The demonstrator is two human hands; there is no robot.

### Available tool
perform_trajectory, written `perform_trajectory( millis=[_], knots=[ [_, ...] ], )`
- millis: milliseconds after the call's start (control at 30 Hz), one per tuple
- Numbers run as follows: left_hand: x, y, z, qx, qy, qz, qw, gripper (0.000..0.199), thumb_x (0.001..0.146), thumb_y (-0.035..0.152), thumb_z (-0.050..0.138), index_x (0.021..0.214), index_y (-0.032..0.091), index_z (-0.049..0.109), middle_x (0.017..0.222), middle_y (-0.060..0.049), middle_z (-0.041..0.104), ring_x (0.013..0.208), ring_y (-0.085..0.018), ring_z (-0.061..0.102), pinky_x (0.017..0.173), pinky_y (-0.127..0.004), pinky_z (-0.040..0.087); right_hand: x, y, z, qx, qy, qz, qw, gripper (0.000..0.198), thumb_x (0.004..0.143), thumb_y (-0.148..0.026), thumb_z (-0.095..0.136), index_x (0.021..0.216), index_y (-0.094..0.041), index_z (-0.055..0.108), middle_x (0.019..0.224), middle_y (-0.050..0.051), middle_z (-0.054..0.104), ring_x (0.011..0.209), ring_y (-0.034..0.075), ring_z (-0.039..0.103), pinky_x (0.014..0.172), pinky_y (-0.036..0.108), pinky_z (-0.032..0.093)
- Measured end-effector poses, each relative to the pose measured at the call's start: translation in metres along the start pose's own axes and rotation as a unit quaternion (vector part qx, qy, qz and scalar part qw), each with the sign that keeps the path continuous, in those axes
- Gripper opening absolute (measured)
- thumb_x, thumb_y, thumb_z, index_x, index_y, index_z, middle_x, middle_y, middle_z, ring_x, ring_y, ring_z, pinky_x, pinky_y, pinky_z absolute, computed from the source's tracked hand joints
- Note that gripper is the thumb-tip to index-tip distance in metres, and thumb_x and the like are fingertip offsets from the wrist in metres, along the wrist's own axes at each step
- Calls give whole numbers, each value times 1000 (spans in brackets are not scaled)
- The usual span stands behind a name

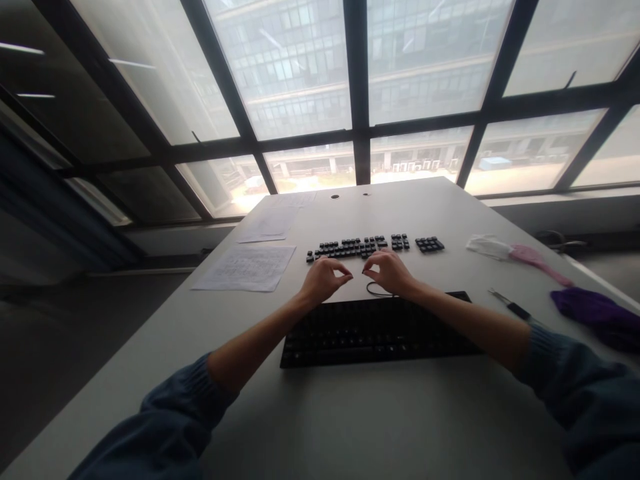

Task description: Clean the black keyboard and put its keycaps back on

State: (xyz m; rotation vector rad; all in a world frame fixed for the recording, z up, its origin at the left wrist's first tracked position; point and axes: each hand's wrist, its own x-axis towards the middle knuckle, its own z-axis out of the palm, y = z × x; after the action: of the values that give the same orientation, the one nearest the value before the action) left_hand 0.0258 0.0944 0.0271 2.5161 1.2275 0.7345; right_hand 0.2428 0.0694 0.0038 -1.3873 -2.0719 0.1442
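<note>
My left hand hovers over the white table just in front of a row of loose black keycaps. Its thumb and index finger curl together into a loop. Facing it, my right hand makes the same pinched shape, near the keycaps' front edge. Anything between either pair of fingertips is too small to make out. Below both wrists lies a black keyboard, partly covered by my right forearm. A thin black cable loops out behind it, beside my right hand.
Printed sheets lie on the left of the table. Rightward are a black-handled tool with metal prongs, a white and pink cloth-like item and a purple cloth. More keycaps form a separate block. Windows stand behind.
</note>
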Motion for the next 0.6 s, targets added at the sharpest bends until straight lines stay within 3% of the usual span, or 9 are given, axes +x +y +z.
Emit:
perform_trajectory(
  millis=[133, 267, 600],
  knots=[
    [-50, 29, -7, -114, -45, 11, 992, 6, 80, 29, 79, 82, 24, 81, 87, -2, 78, 82, -19, 66, 84, -33, 49, -53, -22, -18, 120, -15, 1, 993, 5, 83, -17, 73, 81, -22, 76, 83, 3, 73, 85, 21, 61, 81, 34, 45],
    [-75, 48, -3, -151, -78, 1, 985, 4, 79, 23, 78, 82, 25, 81, 88, -1, 78, 86, -20, 65, 85, -32, 48, -90, -40, -20, 175, -40, 4, 984, 7, 83, -15, 74, 81, -22, 76, 84, 3, 73, 87, 21, 62, 82, 35, 47],
    [-83, 49, 13, -160, -92, 25, 982, 4, 80, 20, 78, 80, 24, 80, 88, 1, 77, 82, -17, 64, 89, -33, 44, -101, -43, -10, 181, -61, 2, 982, 11, 78, -11, 78, 80, -21, 75, 84, 3, 73, 87, 22, 63, 84, 37, 48]
  ],
)
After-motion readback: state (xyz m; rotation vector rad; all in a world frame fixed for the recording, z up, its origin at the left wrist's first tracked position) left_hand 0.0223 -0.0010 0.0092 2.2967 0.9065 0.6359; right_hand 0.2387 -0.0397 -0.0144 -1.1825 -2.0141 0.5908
